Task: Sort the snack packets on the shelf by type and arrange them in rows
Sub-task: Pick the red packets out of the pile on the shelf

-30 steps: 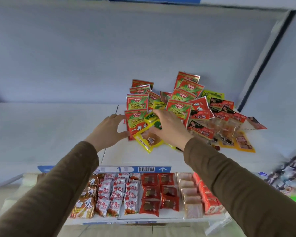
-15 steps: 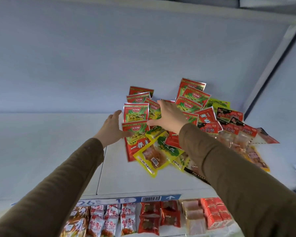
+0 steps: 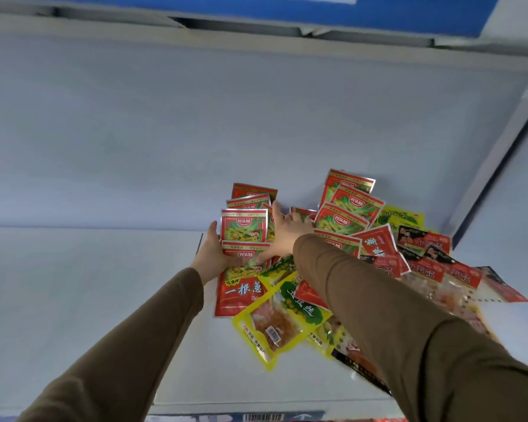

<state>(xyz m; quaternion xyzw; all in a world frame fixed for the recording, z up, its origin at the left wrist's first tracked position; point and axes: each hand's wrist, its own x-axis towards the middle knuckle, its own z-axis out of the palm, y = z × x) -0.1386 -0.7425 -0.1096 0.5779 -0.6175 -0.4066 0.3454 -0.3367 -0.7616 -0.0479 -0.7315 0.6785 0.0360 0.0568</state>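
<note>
The landmark here is the nearest red-and-green packet (image 3: 245, 261), the one with white characters on its red lower half, lying at the left edge of the heap on the white shelf (image 3: 83, 300). Left of it the shelf is bare, which is probably why the red-and-green kind is being drawn to this side: there is room to lay a row.

The left hand (image 3: 210, 254) comes in from the left of that packet, palm turned toward it. Its thumb lies over the packet's top edge and its fingers (image 3: 212, 231) reach up along the left side of the next red-and-green packet (image 3: 244, 224) just behind; the hold looks like a loose clasp on the near packet's edge, steadying the column rather than lifting it. The arm is stretched forward and upward in a brown sleeve.

The right hand (image 3: 284, 231) lies to the right of the landmark, spread flat, fingers nearly straight, one pointing toward the back packets and the thumb angled down toward the landmark. It presses on the pile and grips nothing that I can see, likely squaring the column from the other side.

Further right, the heap is unsorted: a yellow packet (image 3: 275, 324) in front of the landmark, more red-and-green packets (image 3: 339, 222) behind the right hand, and black-and-red packets (image 3: 424, 248) at the far right.
</note>
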